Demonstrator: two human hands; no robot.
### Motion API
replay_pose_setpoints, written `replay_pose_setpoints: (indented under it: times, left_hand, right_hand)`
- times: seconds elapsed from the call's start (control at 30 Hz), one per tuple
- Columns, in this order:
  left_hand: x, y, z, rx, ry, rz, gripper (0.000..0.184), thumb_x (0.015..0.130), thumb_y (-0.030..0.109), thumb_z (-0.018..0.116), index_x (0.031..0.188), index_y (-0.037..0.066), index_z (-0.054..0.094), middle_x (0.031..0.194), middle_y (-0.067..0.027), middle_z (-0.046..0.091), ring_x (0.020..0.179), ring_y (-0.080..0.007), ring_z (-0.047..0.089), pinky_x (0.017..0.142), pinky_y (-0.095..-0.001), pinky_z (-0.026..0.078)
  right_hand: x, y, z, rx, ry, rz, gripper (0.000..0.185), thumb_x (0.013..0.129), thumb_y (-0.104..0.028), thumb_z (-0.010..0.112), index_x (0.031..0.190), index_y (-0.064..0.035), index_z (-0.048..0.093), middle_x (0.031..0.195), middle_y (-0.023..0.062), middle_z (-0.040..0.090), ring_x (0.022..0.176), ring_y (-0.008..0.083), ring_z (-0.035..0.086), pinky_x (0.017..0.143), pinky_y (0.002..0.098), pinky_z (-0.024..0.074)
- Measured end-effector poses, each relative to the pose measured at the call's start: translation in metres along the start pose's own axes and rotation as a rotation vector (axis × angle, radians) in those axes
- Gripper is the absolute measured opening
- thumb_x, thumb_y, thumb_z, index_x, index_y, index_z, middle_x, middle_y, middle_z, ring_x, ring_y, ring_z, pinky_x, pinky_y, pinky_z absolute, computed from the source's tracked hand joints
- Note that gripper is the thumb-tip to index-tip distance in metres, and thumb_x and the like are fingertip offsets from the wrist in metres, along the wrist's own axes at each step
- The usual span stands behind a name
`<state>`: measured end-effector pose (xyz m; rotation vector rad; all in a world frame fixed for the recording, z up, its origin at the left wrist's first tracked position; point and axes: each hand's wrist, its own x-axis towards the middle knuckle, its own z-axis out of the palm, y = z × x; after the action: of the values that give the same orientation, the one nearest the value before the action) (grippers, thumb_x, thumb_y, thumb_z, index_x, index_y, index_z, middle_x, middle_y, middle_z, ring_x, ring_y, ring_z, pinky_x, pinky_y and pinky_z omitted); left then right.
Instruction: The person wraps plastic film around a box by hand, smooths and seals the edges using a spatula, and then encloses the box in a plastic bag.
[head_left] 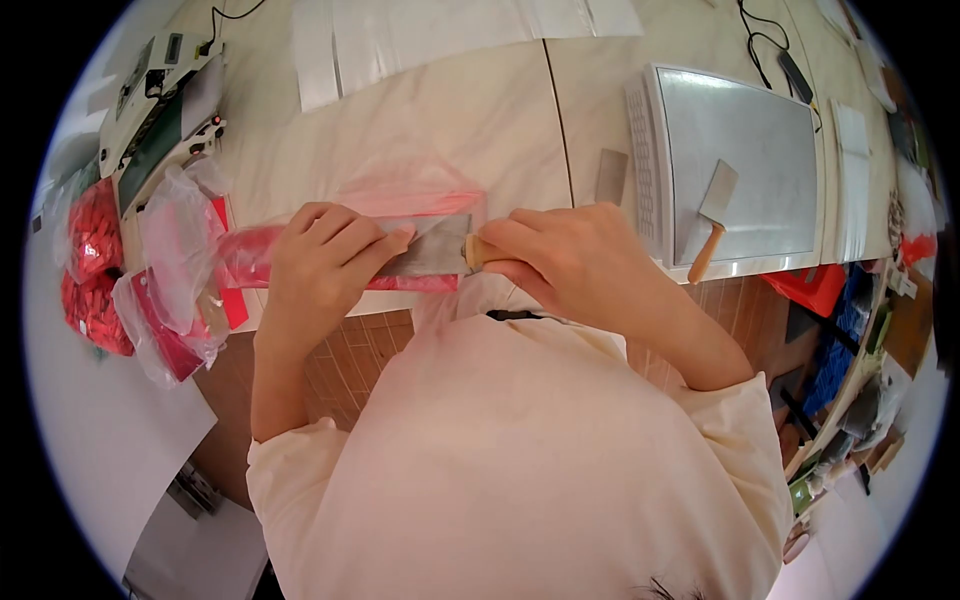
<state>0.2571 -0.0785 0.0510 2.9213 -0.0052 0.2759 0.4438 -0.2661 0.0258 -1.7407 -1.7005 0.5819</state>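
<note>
A metal scraper blade (435,245) lies flat over a red item in clear plastic (250,255) at the table's front edge. My right hand (565,255) is closed around the scraper's light handle (478,252). My left hand (325,260) rests on the plastic-wrapped item at the blade's left end, its fingertips on the metal; whether it grips anything is hidden. Thin pinkish plastic film (425,180) spreads behind the blade and also hangs over the edge toward my shirt.
A second scraper (718,195) with an orange handle lies on a grey-topped box (790,150) at right. A flat metal piece (611,178) sits beside it. Bagged red items (95,235) and a machine (150,90) are at left; white sheets (430,40) lie at the back.
</note>
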Motion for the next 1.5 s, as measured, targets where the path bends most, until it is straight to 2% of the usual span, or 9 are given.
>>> replay_pose_setpoints:
  times: [0.17,0.43,0.77,0.93,1.0,1.07,1.2,1.33,1.5]
  left_hand:
    - [-0.023,-0.018,-0.023,0.046,0.127,-0.030,0.019,0.071,0.008,0.072,0.090,0.009,0.073,0.080,-0.0006,0.062,0.074,-0.0179,0.057,0.070,-0.0325,0.048]
    - [-0.112,-0.027,-0.046,-0.009,0.913,-0.871,0.023,0.101,0.013,0.052,0.114,0.002,0.066,0.104,-0.0073,0.066,0.100,-0.0159,0.061,0.087,-0.0298,0.047]
    - [-0.101,0.063,0.045,0.044,0.467,-0.143,0.017,0.089,0.012,0.061,0.104,0.011,0.068,0.103,-0.0070,0.070,0.091,-0.0267,0.064,0.085,-0.0393,0.047]
    - [-0.162,0.026,0.062,0.017,0.951,-0.627,0.015,0.094,0.013,0.058,0.105,0.005,0.064,0.103,-0.0106,0.065,0.095,-0.0244,0.060,0.087,-0.0380,0.045]
    - [-0.190,-0.007,0.071,-0.125,1.264,-0.875,0.020,0.099,0.018,0.052,0.110,0.003,0.060,0.106,-0.0098,0.062,0.100,-0.0212,0.055,0.090,-0.0372,0.043]
    - [-0.215,-0.049,0.073,-0.254,1.316,-0.964,0.027,0.102,0.025,0.047,0.114,0.003,0.058,0.112,-0.0091,0.061,0.105,-0.0201,0.054,0.093,-0.0365,0.042]
    - [-0.218,-0.121,0.085,-0.837,1.183,-0.987,0.051,0.106,0.046,0.032,0.124,0.003,0.054,0.130,-0.0090,0.056,0.121,-0.0210,0.051,0.103,-0.0365,0.038]
    - [-0.196,-0.129,0.089,-1.148,1.199,-0.768,0.066,0.102,0.057,0.029,0.130,0.002,0.051,0.135,-0.0122,0.054,0.128,-0.0222,0.049,0.110,-0.0383,0.033]
    - [-0.202,-0.100,0.086,-0.927,1.194,-0.682,0.062,0.101,0.050,0.045,0.137,0.000,0.048,0.134,-0.0122,0.055,0.125,-0.0189,0.051,0.108,-0.0339,0.036]
  right_hand:
    - [-0.021,0.004,-0.024,0.245,0.000,0.117,0.013,0.086,-0.017,0.070,0.097,-0.0125,0.063,0.080,0.0059,0.064,0.060,0.0218,0.060,0.052,0.0287,0.0447]
    - [-0.165,0.093,-0.086,0.308,0.647,0.852,0.024,0.099,-0.025,0.060,0.105,-0.0025,0.062,0.071,-0.0053,0.052,0.057,0.0031,0.040,0.048,0.0182,0.0311]
    - [-0.330,0.309,-0.003,-0.159,1.062,1.072,0.038,0.097,-0.036,0.056,0.093,0.0017,0.056,0.060,0.0023,0.051,0.048,0.0118,0.049,0.041,0.0263,0.0397]
    - [-0.270,0.234,-0.006,-0.028,0.927,1.321,0.042,0.097,-0.036,0.054,0.106,0.0052,0.058,0.081,0.0116,0.062,0.070,0.0211,0.061,0.066,0.0369,0.0514]
    - [-0.251,0.212,0.006,-1.308,0.839,0.961,0.037,0.094,-0.029,0.058,0.113,0.0030,0.057,0.099,0.0141,0.062,0.086,0.0233,0.062,0.078,0.0390,0.0519]
    - [-0.226,0.185,0.021,-0.873,0.905,0.597,0.035,0.090,-0.019,0.059,0.119,0.0004,0.057,0.112,0.0138,0.059,0.098,0.0247,0.059,0.089,0.0379,0.0484]
    - [-0.124,0.063,0.130,0.411,0.507,0.481,0.024,0.092,0.000,0.056,0.114,-0.0025,0.062,0.106,0.0067,0.065,0.095,0.0164,0.060,0.083,0.0298,0.0492]
    - [-0.063,-0.022,0.176,0.261,0.360,0.327,0.017,0.093,-0.010,0.061,0.108,-0.0001,0.061,0.094,0.0058,0.066,0.087,0.0176,0.061,0.081,0.0284,0.0484]
    - [-0.049,-0.028,0.171,0.429,0.791,0.473,0.032,0.099,-0.022,0.056,0.121,-0.0003,0.047,0.114,0.0085,0.053,0.103,0.0161,0.049,0.092,0.0296,0.0401]
